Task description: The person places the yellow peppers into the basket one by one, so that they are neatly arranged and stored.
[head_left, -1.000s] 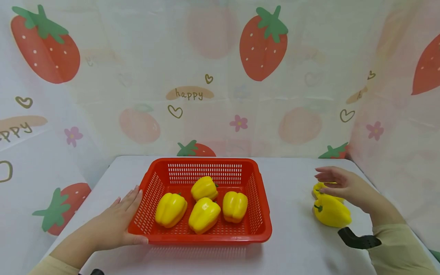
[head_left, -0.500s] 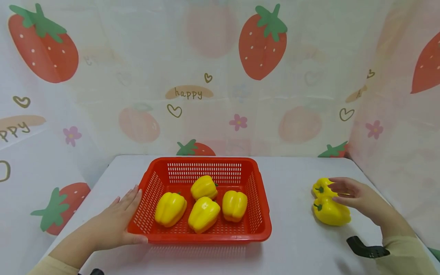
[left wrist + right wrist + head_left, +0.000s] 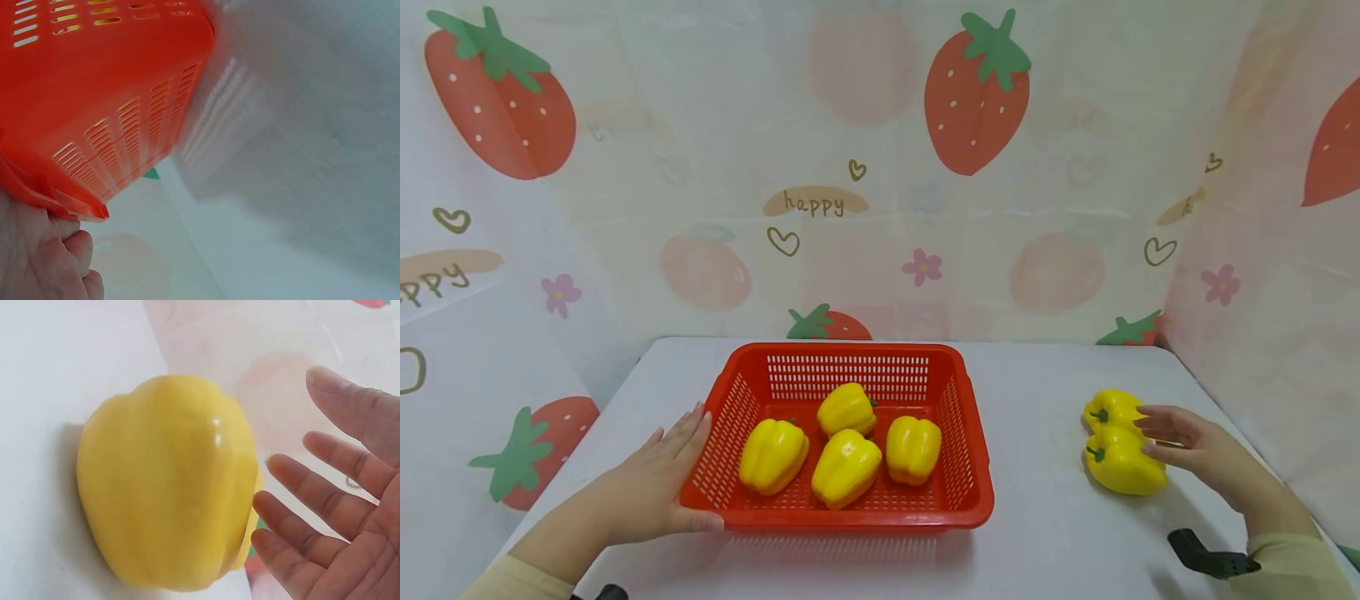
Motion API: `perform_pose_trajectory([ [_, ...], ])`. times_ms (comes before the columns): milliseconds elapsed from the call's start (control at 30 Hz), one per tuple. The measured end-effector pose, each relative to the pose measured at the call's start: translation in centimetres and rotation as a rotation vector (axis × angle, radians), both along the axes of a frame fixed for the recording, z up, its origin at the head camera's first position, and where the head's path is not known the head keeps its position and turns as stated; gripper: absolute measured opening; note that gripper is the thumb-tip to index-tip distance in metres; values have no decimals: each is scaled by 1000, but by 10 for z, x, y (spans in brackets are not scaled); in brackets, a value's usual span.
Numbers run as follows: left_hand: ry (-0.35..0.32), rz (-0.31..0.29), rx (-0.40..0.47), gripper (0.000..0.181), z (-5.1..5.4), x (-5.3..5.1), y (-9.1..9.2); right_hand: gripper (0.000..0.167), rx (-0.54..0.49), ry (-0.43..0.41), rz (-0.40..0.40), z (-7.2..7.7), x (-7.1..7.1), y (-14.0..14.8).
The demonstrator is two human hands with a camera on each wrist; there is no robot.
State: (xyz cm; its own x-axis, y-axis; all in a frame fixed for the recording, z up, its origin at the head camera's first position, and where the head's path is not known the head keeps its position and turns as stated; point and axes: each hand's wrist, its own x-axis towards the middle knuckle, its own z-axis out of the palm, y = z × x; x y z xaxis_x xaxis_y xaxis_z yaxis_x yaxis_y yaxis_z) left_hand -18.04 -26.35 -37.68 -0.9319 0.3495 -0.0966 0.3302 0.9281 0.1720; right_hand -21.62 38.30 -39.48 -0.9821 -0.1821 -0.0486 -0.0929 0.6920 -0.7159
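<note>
A red plastic basket [image 3: 857, 520] with slotted walls holds several yellow bell peppers [image 3: 846, 468]. My left hand [image 3: 658, 492] rests against its left side, fingers extended along the rim and thumb at the front corner. The left wrist view shows the palm and fingers [image 3: 72, 250] under the rim, outside the wall. To the right on the table, a nearer yellow bell pepper [image 3: 1123, 462] and a farther one [image 3: 1108, 406] lie close together. My right hand [image 3: 1198, 446] hovers by their right side, fingers spread and holding nothing; the right wrist view shows the palm facing a pepper [image 3: 165, 487].
The white table [image 3: 1030, 433] stands between cloth walls [image 3: 880, 275] printed with strawberries and flowers. Bare tabletop lies between the basket and the two peppers. A black strap piece [image 3: 1213, 558] sits at the right wrist.
My right hand has drawn back to the right and toward me from above the two peppers, uncovering the farther one. The left hand and the basket have stayed in place.
</note>
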Motion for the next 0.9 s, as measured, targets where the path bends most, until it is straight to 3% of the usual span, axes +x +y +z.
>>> perform_pose_trajectory([
  [633,13,-4,-9,123,1,2,1,64,-45,-79,-54,-24,3,10],
  [900,24,-6,-7,123,1,2,0,73,-68,-160,-90,-32,2,10],
])
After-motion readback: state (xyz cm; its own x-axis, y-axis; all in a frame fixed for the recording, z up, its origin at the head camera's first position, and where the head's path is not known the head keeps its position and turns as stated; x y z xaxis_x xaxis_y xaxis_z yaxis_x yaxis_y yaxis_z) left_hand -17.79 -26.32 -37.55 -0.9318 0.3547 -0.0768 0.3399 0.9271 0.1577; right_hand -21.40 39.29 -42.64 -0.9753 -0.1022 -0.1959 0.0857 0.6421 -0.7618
